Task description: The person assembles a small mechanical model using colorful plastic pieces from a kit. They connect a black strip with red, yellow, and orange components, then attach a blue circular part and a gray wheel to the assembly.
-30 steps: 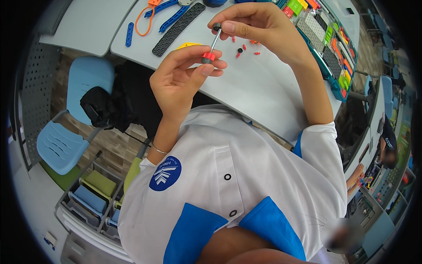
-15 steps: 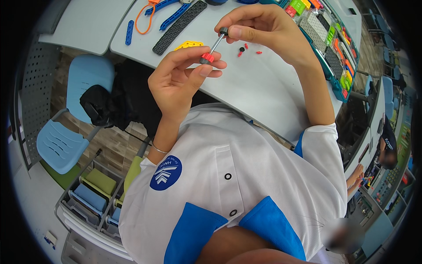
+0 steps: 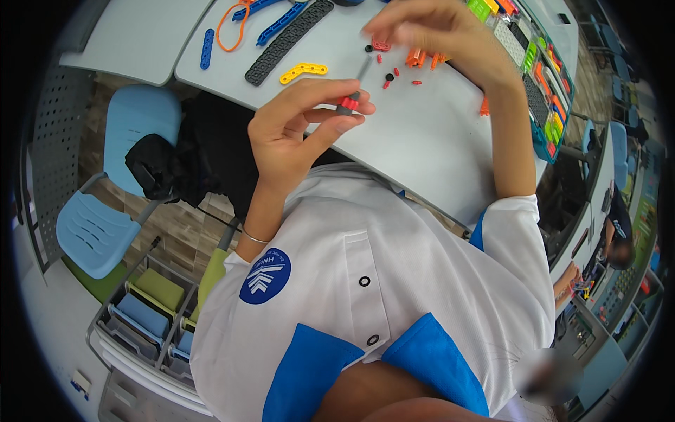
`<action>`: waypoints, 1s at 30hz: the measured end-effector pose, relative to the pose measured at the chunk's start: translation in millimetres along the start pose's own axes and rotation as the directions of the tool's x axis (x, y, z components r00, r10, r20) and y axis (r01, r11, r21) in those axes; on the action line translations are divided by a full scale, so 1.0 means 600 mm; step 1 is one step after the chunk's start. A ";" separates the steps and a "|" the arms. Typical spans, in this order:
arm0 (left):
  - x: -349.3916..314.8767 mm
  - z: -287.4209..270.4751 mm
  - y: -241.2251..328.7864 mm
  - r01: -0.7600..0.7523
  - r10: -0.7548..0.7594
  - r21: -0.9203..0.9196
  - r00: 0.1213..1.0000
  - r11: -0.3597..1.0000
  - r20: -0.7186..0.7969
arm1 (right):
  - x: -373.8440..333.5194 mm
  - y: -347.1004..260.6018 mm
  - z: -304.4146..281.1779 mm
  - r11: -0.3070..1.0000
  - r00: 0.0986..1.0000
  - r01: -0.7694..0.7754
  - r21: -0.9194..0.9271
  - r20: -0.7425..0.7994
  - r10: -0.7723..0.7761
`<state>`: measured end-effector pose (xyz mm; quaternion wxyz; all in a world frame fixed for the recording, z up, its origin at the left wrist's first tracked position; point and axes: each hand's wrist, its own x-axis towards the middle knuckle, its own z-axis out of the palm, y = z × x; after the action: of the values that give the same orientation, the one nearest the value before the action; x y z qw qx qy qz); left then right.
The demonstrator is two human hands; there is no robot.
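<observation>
Pinching red gear [image 3: 349,104] between fingertips of left hand [image 3: 292,137].
Pointing grey rod [image 3: 365,68] far and slightly right, toward right hand [image 3: 453,35]; leaving right fingers too blurred to tell.

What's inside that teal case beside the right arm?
The teal case holds a white plate, a dark plate, green pieces and orange pieces. The right hand covers part of its left edge; anything beneath these pieces is hidden.

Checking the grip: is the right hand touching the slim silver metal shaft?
Apart: the head view shows white tabletop between the right hand and the slim silver metal shaft.
</observation>
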<state>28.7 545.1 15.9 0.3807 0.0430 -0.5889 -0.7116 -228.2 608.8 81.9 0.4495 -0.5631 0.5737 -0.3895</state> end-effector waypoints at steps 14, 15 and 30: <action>0.001 -0.010 -0.007 -0.028 0.029 0.034 0.999 0.999 -0.015 | 0.018 0.049 0.007 0.645 0.900 -0.336 -0.687 -0.435 0.005; 0.001 -0.009 -0.006 -0.019 0.020 0.036 1.000 0.999 -0.022 | 0.018 0.040 0.012 0.702 0.898 -0.312 -0.641 -0.441 -0.004; 0.003 0.009 0.005 0.072 -0.073 -0.013 0.997 0.997 -0.030 | -0.014 -0.043 0.071 0.949 0.984 -0.018 0.314 -0.163 0.073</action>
<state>26.2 548.2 20.7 0.3639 0.0731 -0.5770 -0.7276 -180.0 618.2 94.9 0.4899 -0.4360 0.5548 -0.5120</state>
